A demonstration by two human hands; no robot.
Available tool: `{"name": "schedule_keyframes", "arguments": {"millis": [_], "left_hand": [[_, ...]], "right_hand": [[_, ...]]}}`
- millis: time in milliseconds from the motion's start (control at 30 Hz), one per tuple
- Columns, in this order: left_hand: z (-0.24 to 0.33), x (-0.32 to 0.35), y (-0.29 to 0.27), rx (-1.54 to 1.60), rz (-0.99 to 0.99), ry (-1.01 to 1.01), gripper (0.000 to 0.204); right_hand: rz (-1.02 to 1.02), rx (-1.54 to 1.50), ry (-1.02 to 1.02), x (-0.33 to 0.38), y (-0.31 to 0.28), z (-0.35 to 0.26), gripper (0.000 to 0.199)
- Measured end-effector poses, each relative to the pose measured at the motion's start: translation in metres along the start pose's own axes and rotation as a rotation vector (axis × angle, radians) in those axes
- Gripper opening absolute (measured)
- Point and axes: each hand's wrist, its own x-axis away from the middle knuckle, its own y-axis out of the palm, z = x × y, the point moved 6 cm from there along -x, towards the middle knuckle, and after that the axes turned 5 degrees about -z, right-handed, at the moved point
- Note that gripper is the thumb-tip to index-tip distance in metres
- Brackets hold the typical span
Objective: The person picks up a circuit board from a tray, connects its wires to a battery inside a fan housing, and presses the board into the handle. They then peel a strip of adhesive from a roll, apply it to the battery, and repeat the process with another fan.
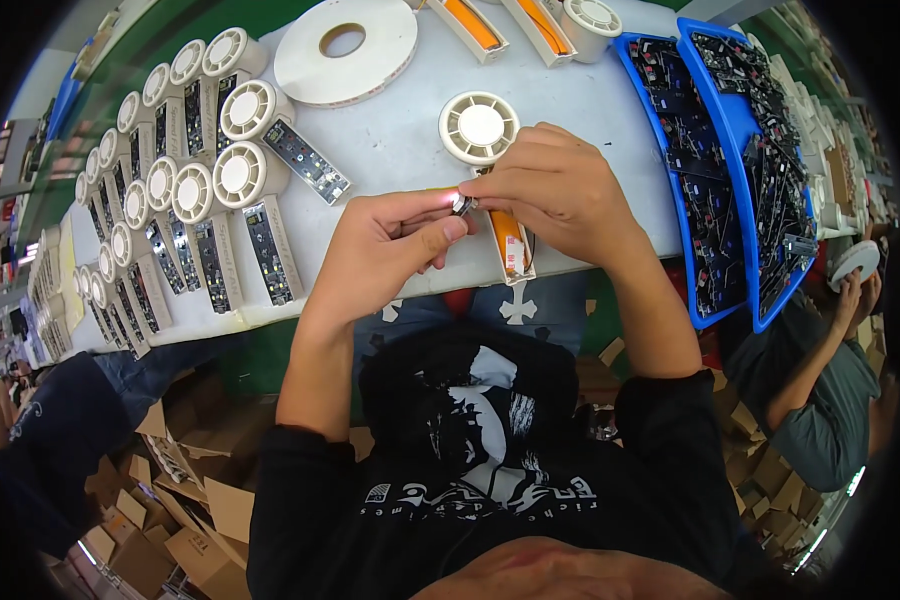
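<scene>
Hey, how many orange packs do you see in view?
3: one orange pack and a second orange pack at the picture's top, a third orange pack near the right hand. Others may be hidden.

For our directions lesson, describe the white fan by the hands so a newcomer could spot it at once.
On the pale table, look between the rows of fans and the blue trays. The white fan has its round head just beyond the right hand. Its orange insert distinguishes it from those rows, its place by that hand from orange-filled casings farther back.
</scene>
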Motion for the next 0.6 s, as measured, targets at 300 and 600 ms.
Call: {"name": "schedule_keyframes", "arguments": {"millis": [300,600], "left_hand": [[0.027,0.010,0.013,-0.564,0.197,0.496,0.034],[0.029,0.013,0.017,-0.620,0.210,0.514,0.034]], "right_hand": [[-0.007,-0.158,0.298,-0.002,-0.016,-0.012,0.024],[0.020,-0.184,0.351,-0.007,-0.002,-0.008,0.023]]}}
